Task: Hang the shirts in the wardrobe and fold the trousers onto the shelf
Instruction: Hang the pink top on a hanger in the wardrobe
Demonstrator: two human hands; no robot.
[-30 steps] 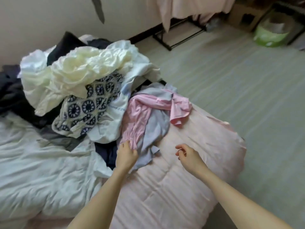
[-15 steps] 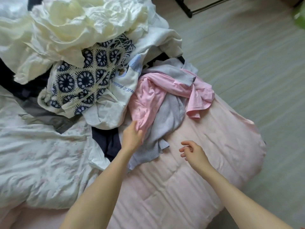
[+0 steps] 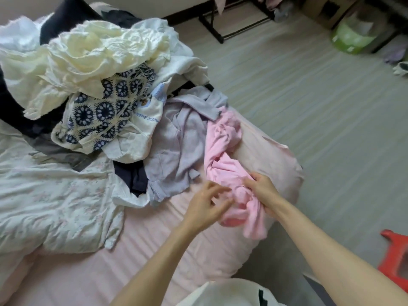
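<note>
Near the foot of the bed [image 3: 136, 250], the right hand [image 3: 263, 191] grips a bunched pink shirt [image 3: 223, 160] lying on the pink cover. Beside it, the left hand [image 3: 206, 206] hovers with fingers spread and loosely bent, holding nothing, its fingertips close to the pink cloth. Just left lies a crumpled lilac garment [image 3: 187, 138], and beyond it a heap with a cream garment [image 3: 92, 51] and a blue-patterned crochet top [image 3: 101, 113].
</note>
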